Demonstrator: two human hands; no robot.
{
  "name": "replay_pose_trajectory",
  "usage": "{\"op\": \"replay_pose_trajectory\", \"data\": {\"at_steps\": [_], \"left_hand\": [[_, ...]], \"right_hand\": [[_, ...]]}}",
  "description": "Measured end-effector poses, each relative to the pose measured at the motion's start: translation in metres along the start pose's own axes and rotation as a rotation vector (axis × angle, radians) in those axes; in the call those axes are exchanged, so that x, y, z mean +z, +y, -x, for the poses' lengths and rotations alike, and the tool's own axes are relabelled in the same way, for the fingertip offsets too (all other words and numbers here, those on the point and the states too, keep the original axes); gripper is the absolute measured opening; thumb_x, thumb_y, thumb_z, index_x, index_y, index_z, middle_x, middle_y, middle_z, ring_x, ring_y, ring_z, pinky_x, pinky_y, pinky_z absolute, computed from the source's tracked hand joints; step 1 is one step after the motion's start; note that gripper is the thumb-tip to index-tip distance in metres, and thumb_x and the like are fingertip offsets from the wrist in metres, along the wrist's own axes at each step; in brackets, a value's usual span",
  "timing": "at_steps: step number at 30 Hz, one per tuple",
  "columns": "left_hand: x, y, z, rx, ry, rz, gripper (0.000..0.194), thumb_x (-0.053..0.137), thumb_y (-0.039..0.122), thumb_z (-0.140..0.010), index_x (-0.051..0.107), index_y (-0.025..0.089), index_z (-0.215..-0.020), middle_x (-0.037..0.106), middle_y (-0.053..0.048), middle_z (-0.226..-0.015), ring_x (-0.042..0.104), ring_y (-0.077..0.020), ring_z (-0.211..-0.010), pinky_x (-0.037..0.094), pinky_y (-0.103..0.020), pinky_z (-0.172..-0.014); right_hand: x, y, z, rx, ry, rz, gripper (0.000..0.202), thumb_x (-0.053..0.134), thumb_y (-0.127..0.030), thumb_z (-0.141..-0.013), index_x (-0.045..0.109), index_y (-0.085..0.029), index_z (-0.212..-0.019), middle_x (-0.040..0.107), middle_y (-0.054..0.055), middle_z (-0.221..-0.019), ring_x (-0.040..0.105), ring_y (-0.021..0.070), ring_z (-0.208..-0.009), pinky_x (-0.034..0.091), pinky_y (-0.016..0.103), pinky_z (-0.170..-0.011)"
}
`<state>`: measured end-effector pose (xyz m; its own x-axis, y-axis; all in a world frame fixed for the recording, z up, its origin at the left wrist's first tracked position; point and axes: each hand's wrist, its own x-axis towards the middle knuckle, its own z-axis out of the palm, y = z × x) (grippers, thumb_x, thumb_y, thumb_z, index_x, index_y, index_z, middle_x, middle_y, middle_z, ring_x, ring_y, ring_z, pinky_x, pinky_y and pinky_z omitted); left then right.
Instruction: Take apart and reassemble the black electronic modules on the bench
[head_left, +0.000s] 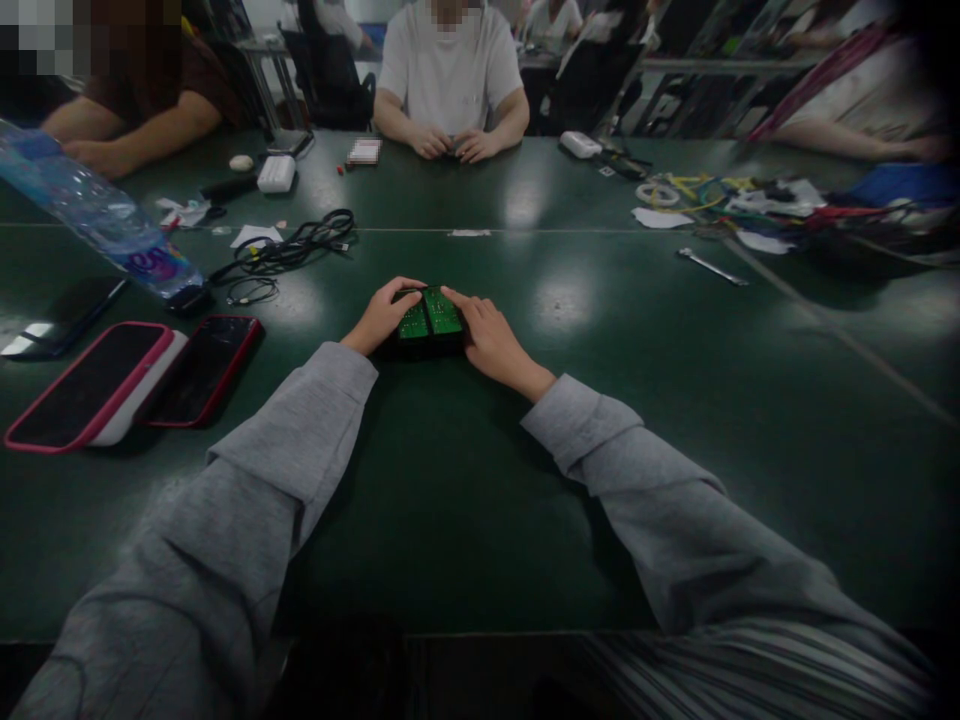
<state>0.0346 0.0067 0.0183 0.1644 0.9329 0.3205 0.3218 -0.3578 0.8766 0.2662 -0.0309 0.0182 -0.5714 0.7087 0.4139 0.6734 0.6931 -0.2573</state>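
Note:
Two green circuit boards (pixel 442 312) lie side by side in a dark holder (pixel 427 347) on the table before me, a black strip between them. My left hand (pixel 386 315) grips the holder's left side, its thumb resting over the top of the left board. On the opposite side my right hand (pixel 491 335) is wrapped against the edge, the index finger stretched onto the right board's upper corner. The undersides of both hands' fingers are partly hidden.
To my left are a pink-edged phone (pixel 94 385), a red-edged phone (pixel 206 370), a tilted water bottle (pixel 97 215) and black cables (pixel 300 245). A wrench (pixel 711 266) and tangled wires (pixel 720 195) lie to the right. Across the table (pixel 465 520) sits a person in white (pixel 450 80).

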Motion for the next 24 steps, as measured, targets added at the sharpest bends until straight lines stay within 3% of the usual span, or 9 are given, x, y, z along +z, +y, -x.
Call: {"op": "replay_pose_trajectory", "data": {"at_steps": [24], "left_hand": [[0.0003,0.0007,0.0002,-0.021,-0.003,0.008,0.022,0.060,0.031,-0.088,0.068,0.020,-0.104,0.070,-0.008,-0.113,0.065,-0.0244,-0.108,0.049,-0.043,-0.101]], "right_hand": [[-0.0003,-0.0013,-0.0007,0.018,-0.011,0.023,0.078,0.044,-0.003,-0.078,0.033,-0.017,-0.153,0.055,0.014,-0.122,0.049,0.0298,-0.105,0.046,0.045,-0.087]]}}
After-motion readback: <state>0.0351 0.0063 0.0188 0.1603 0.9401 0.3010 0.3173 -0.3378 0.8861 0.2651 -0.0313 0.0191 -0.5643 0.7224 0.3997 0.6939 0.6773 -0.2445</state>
